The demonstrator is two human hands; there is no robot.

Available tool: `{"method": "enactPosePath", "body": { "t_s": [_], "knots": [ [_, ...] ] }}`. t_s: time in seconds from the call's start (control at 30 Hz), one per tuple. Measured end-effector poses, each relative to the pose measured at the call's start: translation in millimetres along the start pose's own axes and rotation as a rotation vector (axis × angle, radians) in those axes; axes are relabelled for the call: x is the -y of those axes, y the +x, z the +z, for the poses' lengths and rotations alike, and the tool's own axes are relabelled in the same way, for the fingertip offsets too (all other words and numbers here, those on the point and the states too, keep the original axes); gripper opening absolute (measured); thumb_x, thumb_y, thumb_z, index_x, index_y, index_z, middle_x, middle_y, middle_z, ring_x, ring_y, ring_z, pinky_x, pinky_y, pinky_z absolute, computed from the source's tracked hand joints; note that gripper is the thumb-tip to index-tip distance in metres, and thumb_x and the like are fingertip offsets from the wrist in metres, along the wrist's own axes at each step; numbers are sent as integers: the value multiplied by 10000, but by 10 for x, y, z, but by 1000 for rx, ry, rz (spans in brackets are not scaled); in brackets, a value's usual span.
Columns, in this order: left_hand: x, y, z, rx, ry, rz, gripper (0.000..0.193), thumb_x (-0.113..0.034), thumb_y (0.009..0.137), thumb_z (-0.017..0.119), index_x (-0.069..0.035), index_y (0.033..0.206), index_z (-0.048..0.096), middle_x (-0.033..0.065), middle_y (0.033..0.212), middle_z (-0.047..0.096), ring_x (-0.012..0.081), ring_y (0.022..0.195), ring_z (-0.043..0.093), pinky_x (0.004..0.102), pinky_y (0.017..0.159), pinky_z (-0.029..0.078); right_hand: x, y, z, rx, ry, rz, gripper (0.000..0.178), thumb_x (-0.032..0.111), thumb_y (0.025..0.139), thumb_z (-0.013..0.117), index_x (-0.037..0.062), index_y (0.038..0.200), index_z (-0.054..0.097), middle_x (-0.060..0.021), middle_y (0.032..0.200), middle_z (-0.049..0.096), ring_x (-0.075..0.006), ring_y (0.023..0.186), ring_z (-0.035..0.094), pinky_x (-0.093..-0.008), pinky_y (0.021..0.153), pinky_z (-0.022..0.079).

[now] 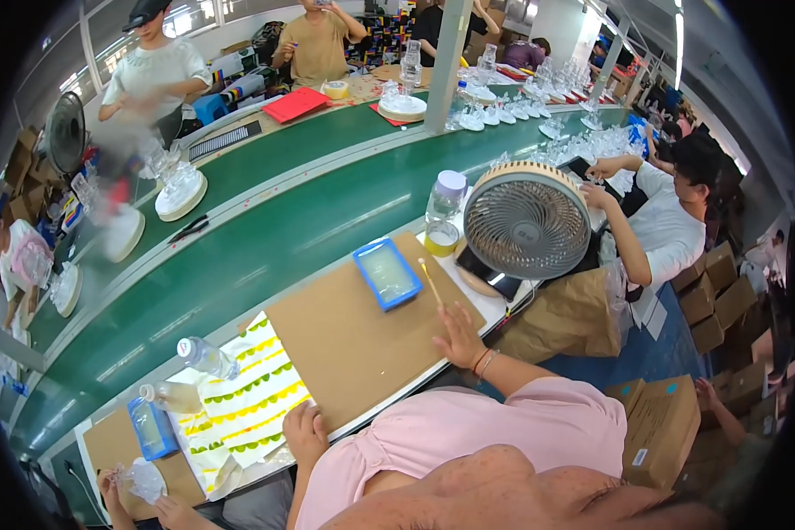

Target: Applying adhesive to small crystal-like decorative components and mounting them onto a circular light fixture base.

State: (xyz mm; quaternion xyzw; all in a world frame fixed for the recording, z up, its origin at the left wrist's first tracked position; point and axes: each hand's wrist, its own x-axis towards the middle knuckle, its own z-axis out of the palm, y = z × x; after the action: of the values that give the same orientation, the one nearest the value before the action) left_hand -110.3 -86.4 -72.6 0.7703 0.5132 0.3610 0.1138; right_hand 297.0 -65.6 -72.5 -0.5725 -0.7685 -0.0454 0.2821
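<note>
My right hand (459, 337) lies over the brown board (353, 344) with fingers spread. Its fingertips are at the lower end of a thin stick with a yellowish tip (430, 278), perhaps a brush; it is not gripped. My left hand (304, 433) rests at the board's near edge, beside white sheets (247, 397) with rows of yellow and green half-round shapes. Nothing shows in its loosely laid fingers. A blue-rimmed shallow box (388, 274) with a pale, see-through inside sits at the board's far side.
Two clear bottles (208, 358) lie or lean by the sheets. A round fan (527, 221), a lidded jar (446, 196) and a tape roll (441, 238) stand right. Beyond runs a green conveyor (265, 238). At lower left, another person's hands hold a clear plastic piece (143, 480).
</note>
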Motion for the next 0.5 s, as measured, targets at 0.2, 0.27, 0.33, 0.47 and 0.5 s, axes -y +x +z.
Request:
{"method": "enactPosePath", "body": {
  "t_s": [0.2, 0.27, 0.33, 0.47, 0.5],
  "knots": [
    [32, -11, -4, -105, -220, 16, 154, -140, 879, 584, -16, 856, 672, 151, 993, 631, 322, 943, 567, 413, 856, 441, 35, 34, -73, -6, -59, 37, 669, 293, 875, 568, 35, 1424, 287, -192, 1374, 414, -345, 1276, 394, -517, 1102, 230],
    [113, -49, 25, -167, -233, 64, 65, -48, 820, 634, -4, 858, 662, 147, 957, 644, 316, 885, 584, 394, 803, 469, 26, 80, -35, 0, -26, 25, 667, 268, 865, 580, 46, 1426, 295, -188, 1381, 416, -343, 1265, 407, -494, 1089, 262],
    [130, -68, 28, -181, -224, 107, 65, -31, 800, 650, -10, 860, 662, 141, 953, 645, 312, 878, 586, 393, 798, 470, 24, 83, -18, -4, -27, 50, 670, 258, 860, 587, 45, 1427, 298, -190, 1388, 411, -350, 1266, 406, -485, 1087, 268],
    [-50, -12, -16, -204, -198, 87, 153, 3, 727, 710, -35, 869, 668, 127, 927, 645, 303, 867, 594, 388, 779, 474, 4, -35, 98, 19, -90, 173, 659, 236, 856, 594, 35, 1421, 321, -198, 1398, 411, -384, 1266, 398, -478, 1076, 286],
    [-67, 16, -22, -195, -202, 70, 161, -7, 723, 722, -40, 872, 674, 128, 921, 648, 302, 866, 597, 383, 778, 474, -31, -61, 83, -19, -61, 180, 654, 237, 861, 591, 31, 1421, 323, -200, 1396, 417, -392, 1263, 397, -484, 1074, 288]
  ]
}}
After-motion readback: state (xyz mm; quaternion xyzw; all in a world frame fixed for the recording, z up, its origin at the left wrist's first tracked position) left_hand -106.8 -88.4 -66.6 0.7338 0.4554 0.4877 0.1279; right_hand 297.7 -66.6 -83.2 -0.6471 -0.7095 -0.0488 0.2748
